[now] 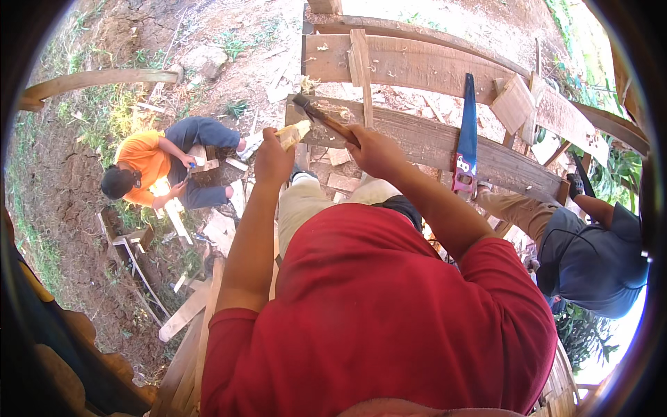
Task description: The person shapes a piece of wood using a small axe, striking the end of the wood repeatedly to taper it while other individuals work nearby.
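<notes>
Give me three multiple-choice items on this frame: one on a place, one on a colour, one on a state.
1. Where does the blue-bladed handsaw lie?
A. across the wooden planks
B. on the ground
C. in a hand

2. What colour is the seated person's shirt?
A. green
B. orange
C. white

3. How is the right hand?
A. open
B. resting flat
C. closed on the wooden-handled hammer

Answers: 1 A, the saw rests on the planks; 2 B, it is plainly orange; 3 C, its grip wraps the handle.

- Hammer (321, 116): dark metal head, brown wooden handle; lies tilted, head up-left over the near plank, handle end inside the right fist.
- Wood piece (293, 133): pale yellowish, short, chipped end; held in the left fist, just below the hammer head.
</notes>
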Available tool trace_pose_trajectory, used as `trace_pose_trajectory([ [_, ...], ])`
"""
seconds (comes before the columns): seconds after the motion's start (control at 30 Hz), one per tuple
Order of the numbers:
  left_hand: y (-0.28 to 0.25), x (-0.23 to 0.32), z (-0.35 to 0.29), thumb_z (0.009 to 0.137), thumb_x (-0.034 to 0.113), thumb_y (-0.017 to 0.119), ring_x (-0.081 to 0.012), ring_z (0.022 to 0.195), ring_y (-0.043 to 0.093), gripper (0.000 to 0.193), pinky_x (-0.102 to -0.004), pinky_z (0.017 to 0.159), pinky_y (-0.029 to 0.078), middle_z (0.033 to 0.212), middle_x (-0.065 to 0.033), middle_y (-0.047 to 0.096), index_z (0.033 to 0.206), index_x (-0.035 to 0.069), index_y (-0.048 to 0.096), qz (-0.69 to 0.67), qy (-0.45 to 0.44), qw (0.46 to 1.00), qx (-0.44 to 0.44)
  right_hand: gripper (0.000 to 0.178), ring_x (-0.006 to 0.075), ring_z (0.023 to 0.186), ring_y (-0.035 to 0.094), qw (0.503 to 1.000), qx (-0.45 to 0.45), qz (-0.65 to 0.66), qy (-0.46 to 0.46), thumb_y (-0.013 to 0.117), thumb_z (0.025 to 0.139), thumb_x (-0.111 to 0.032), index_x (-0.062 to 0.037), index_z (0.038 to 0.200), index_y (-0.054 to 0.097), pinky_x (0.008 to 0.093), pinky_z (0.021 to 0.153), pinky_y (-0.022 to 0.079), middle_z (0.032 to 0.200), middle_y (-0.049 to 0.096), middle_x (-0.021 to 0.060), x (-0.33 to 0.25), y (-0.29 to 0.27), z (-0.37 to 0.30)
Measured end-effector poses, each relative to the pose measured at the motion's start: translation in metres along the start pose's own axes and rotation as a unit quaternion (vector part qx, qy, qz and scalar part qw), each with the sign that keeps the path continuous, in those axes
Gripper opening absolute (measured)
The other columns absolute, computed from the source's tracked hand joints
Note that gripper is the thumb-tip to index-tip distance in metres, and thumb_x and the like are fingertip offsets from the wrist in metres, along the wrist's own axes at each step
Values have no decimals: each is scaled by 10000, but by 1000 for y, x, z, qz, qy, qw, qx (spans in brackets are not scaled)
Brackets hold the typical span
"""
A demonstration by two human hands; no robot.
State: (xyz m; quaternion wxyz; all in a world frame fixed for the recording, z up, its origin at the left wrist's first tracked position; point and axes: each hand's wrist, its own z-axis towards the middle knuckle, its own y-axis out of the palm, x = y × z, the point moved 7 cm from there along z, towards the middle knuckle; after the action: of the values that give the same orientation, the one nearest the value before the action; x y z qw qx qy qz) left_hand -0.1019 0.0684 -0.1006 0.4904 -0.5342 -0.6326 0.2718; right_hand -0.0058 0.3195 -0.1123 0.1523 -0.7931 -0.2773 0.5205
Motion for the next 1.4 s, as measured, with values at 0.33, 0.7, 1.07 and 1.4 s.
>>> trace_pose_trajectory([
  [0.33, 0, 1, -1, 923, 265, 819, -487, 1052, 733, 601, -540, 899, 580, 1123, -303, 743, 1328, -6, 466, -14, -6, 1000, 16, 328, 470, 950, 715, 999, -28, -35, 0, 607, 1070, -352, -90, 1268, 600, 597, 808, 539, 998, 742, 234, 12, 35, 12],
  [0.7, 4, -4, -3, 935, 268, 800, -515, 1083, 707, 621, -564, 908, 552, 1144, -328, 715, 1354, 4, 426, -25, -8, 1000, 1, 328, 473, 930, 718, 998, -31, -60, -3, 626, 1059, -385, -69, 1144, 614, 602, 796, 537, 972, 743, 239, 22, 36, 30],
  [1.07, 8, -8, -5, 925, 246, 809, -526, 1053, 711, 639, -578, 878, 556, 1123, -317, 724, 1393, 40, 426, -35, 0, 999, 30, 364, 479, 913, 709, 999, -40, -21, 8, 638, 1052, -417, -54, 1076, 632, 592, 794, 531, 953, 738, 244, 36, 39, 30],
  [1.4, 9, -15, -7, 934, 224, 804, -526, 1063, 711, 614, -572, 879, 561, 1146, -309, 725, 1393, 66, 427, -46, 23, 998, 33, 355, 494, 928, 704, 999, -29, -1, 24, 654, 1042, -399, -51, 1110, 660, 595, 811, 528, 977, 743, 257, 59, 50, 35],
])
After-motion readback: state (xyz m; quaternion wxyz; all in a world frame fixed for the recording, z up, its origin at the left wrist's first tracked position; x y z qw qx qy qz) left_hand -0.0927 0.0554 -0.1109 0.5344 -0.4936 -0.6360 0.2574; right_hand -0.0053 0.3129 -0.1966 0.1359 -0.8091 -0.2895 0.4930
